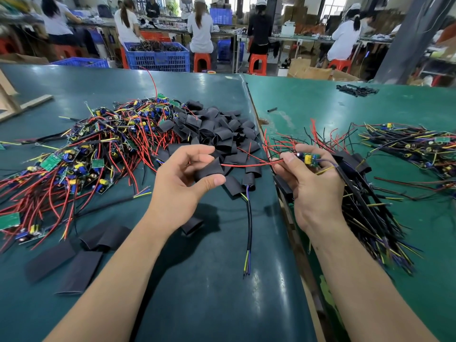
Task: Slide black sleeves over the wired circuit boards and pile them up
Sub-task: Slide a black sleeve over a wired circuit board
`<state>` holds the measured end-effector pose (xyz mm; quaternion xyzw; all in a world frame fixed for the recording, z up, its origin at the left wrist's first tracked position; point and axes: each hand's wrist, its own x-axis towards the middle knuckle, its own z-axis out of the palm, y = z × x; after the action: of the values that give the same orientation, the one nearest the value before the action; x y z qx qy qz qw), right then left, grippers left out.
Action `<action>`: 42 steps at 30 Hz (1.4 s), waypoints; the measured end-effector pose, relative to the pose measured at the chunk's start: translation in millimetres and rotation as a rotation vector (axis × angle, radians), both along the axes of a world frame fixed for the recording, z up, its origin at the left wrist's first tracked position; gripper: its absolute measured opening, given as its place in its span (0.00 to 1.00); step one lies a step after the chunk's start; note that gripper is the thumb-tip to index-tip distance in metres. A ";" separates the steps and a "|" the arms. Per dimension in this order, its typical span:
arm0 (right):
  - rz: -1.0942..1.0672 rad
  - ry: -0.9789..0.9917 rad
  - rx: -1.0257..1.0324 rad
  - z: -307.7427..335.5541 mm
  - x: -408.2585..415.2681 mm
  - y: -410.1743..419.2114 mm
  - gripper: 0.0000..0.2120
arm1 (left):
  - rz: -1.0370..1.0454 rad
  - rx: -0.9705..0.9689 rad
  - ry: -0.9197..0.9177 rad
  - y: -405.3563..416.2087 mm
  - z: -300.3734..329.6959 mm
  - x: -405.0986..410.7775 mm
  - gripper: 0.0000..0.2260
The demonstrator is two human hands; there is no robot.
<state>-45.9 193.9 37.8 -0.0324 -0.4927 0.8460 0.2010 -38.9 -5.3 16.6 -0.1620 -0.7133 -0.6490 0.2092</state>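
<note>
My left hand [180, 176] pinches a black sleeve [209, 170] between thumb and fingers, above the table's middle. My right hand [308, 183] grips a small wired circuit board [308, 159] with a yellow part; its red wires [246, 164] reach left to the sleeve's mouth. A heap of black sleeves [217, 134] lies just beyond my hands. Bare wired boards [81, 154] are heaped at the left. Sleeved boards with dark cables [365, 193] are piled under and right of my right hand.
Flat black sleeves [79, 270] lie at the near left. One sleeved board with a cable [248, 191] lies in front of the sleeve heap. More wired boards [419, 149] sit at the far right. A seam [261, 124] joins two green tables. People work at benches behind.
</note>
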 end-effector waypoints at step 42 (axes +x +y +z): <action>0.275 -0.120 0.066 -2.2 4.6 -14.6 0.08 | -0.069 -0.329 -0.051 2.5 -2.0 9.0 0.22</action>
<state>-41.2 179.3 35.6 -0.0084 -0.5311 0.8456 0.0542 -29.9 -2.8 14.6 -0.2016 -0.8091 -0.5341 0.1393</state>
